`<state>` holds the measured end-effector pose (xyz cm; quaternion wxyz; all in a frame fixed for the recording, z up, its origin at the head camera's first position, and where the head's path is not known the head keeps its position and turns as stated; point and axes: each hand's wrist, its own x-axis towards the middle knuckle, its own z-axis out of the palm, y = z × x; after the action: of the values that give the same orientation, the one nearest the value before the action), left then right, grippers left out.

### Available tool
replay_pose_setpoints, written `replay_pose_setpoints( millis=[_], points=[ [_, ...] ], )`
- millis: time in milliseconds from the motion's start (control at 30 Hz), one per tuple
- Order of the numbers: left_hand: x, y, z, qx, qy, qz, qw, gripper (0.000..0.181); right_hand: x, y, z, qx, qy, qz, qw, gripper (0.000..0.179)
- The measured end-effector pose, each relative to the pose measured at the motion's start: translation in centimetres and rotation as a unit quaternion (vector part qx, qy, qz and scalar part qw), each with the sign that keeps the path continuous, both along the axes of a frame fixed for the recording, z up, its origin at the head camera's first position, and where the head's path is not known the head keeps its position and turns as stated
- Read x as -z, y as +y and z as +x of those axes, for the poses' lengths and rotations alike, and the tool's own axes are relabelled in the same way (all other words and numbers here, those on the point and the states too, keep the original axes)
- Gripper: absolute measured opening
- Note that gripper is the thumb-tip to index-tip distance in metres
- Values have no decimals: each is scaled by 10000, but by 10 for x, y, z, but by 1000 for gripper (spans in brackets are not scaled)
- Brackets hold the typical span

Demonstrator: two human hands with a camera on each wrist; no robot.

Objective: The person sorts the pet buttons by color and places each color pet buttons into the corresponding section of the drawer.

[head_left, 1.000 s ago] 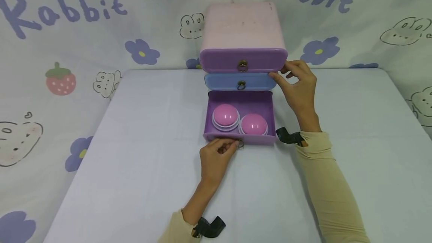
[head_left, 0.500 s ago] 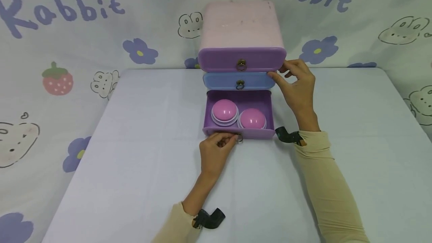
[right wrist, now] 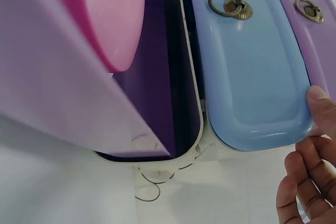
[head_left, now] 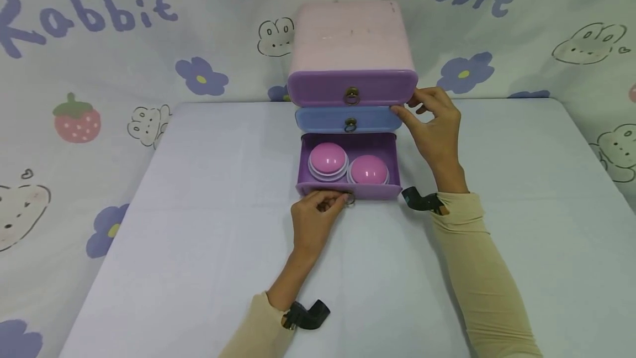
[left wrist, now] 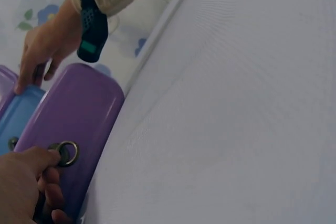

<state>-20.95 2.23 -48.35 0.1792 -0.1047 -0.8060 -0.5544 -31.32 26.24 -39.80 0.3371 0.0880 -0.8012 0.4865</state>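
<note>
A small cabinet with a pink top (head_left: 353, 37) stands at the back of the table. Its bottom purple drawer (head_left: 375, 192) is pulled out and holds two glossy pink domes with white rims, the left dome (head_left: 328, 158) and the right dome (head_left: 368, 170). My left hand (head_left: 313, 222) pinches the base of that drawer's brass ring pull (left wrist: 68, 153) between thumb and finger. At the cabinet's right side, my right hand (head_left: 437, 131) grips the edge, its thumb on the corner of the blue middle drawer (head_left: 323, 119). The purple top drawer (head_left: 318, 87) is closed, like the blue one.
White cloth covers the table (head_left: 223, 225). Behind it hangs a printed curtain (head_left: 238, 32) with flowers, rabbits and a strawberry, close to the cabinet's back. Each wrist carries a black camera mount, such as the left mount (head_left: 307, 315).
The bottom drawer has slid partway in towards the cabinet, with my left hand moving forward on its ring pull. My right hand keeps its hold at the cabinet's side.
</note>
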Motion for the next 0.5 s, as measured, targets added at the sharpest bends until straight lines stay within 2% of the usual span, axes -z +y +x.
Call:
replay_pose_setpoints(
  millis=[300, 500],
  points=[
    [-3, 0, -3, 55, -141, 143, 9998, 13, -1, -2, 0, 0, 38, 24, 10000, 41],
    [0, 1, -5, 68, -144, 194, 9997, 13, -1, -2, 1, -15, 48, 3, 10000, 41]
  ],
)
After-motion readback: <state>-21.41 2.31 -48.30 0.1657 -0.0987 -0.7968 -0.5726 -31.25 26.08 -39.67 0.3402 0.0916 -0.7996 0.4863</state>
